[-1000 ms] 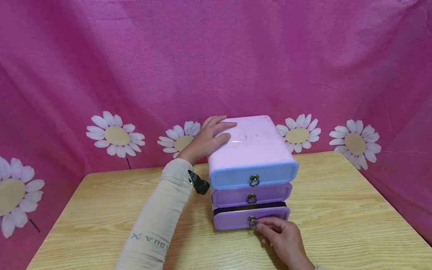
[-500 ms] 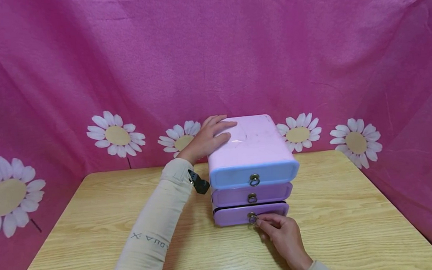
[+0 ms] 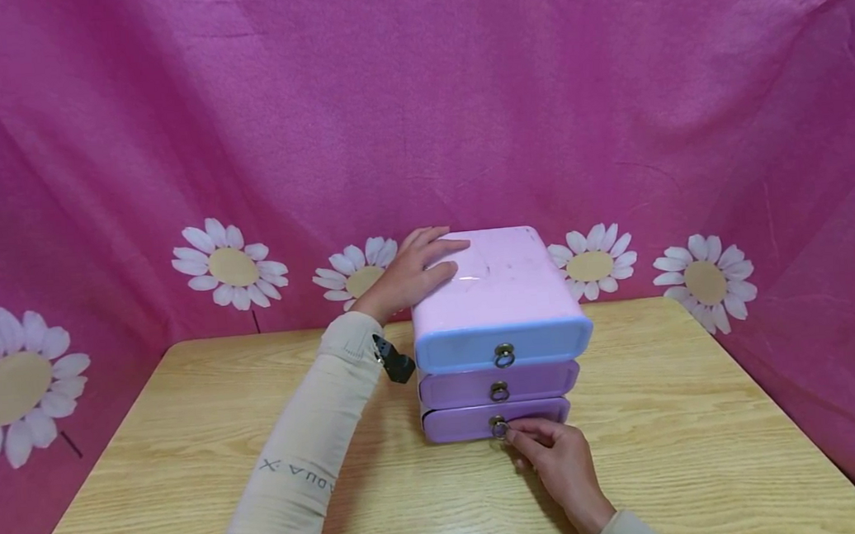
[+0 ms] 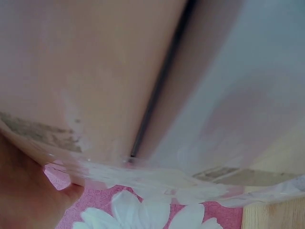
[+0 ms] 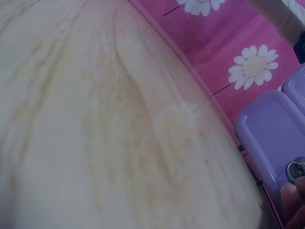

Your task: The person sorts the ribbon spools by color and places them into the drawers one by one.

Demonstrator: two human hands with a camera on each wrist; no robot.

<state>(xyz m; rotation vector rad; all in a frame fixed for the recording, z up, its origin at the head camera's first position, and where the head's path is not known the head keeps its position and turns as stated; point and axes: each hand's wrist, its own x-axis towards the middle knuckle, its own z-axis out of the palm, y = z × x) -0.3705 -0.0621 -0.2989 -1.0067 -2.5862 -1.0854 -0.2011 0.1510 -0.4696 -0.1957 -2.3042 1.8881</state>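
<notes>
A small chest of drawers (image 3: 504, 295) with a pink top stands on the table, its blue top drawer (image 3: 456, 350) above two purple drawers. My left hand (image 3: 416, 274) rests on the left part of the pink top, fingers extended. With thumb and finger, my right hand (image 3: 560, 460) pinches the ring pull (image 3: 499, 427) of the bottom drawer (image 3: 457, 425). That drawer's front sits close under the middle drawer (image 3: 454, 389). In the right wrist view, fingertips (image 5: 290, 198) touch the ring. Close up, the left wrist view shows the chest's side (image 4: 105, 71) and part of my hand.
The wooden table (image 3: 676, 415) extends on both sides of the chest. Behind it hangs a magenta cloth (image 3: 462, 116) printed with white daisies. A black wrist camera (image 3: 395, 362) on my left wrist is beside the chest's left side.
The bottom drawer has moved inward, and the dark gap above its front has closed. My right hand moved slightly forward with the ring pull. The left hand stayed in place.
</notes>
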